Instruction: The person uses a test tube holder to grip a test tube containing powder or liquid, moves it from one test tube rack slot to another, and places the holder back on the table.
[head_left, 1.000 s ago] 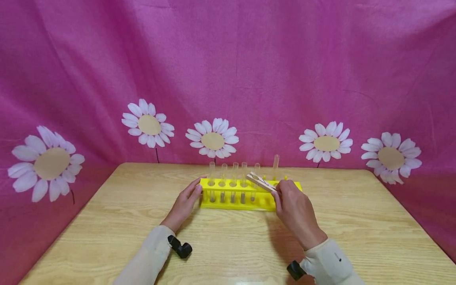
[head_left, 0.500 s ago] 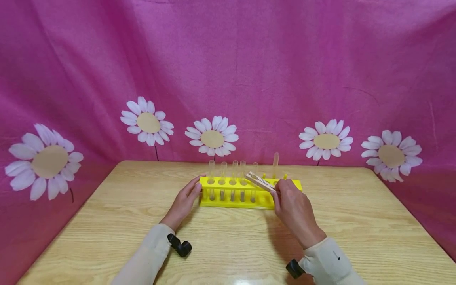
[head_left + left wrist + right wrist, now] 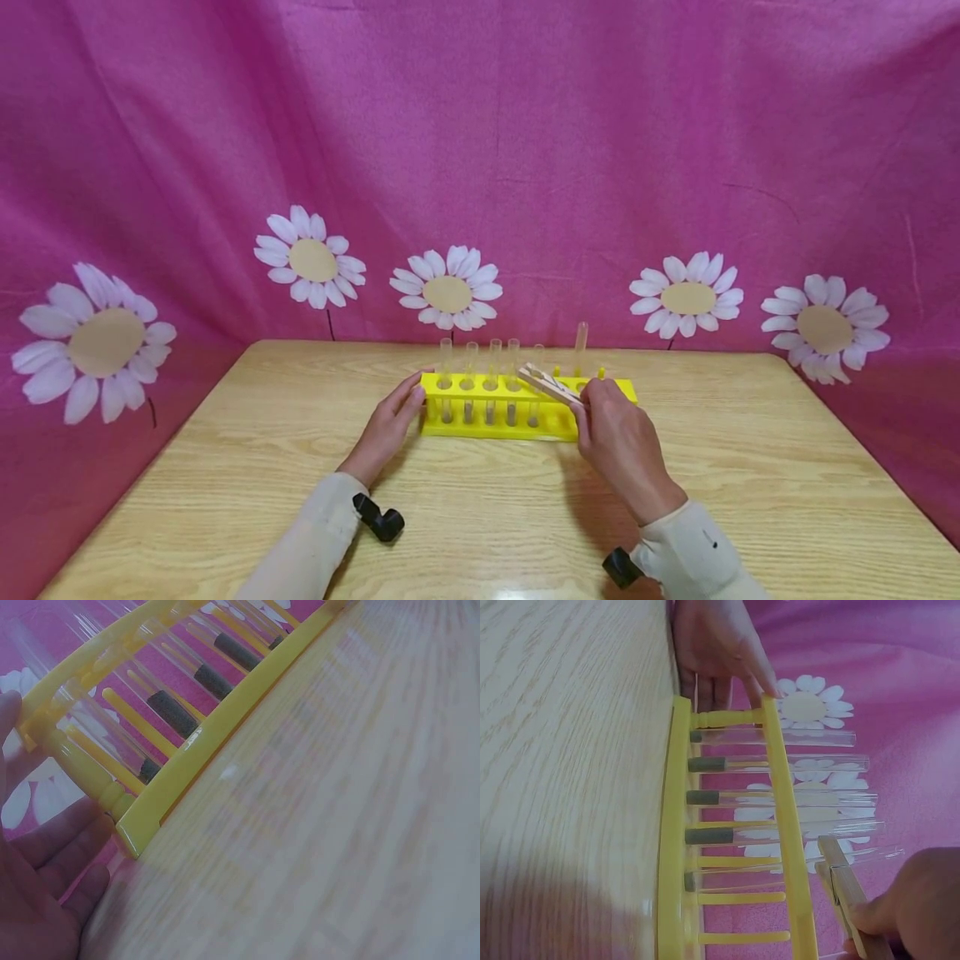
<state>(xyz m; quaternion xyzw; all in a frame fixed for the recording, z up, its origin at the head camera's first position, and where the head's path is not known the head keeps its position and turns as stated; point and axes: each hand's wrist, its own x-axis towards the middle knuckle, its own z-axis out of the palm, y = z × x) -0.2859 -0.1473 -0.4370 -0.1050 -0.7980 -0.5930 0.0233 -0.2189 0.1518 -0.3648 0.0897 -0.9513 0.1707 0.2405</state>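
A yellow test tube rack stands on the table with several clear test tubes upright in its holes. Dark grey material fills the bottoms of these tubes. My left hand holds the rack's left end, thumb at the top board and fingers by the end post. With my right hand I pinch a wooden test tube clamp over the rack. The clamp's tip overlaps the upper part of the fifth tube, which leans slightly. My right hand hides the rack's right part in the head view.
Behind the rack's right side, a bare glass tube stands upside down near yellow pegs. The wooden table reaches back to a pink cloth printed with white daisies.
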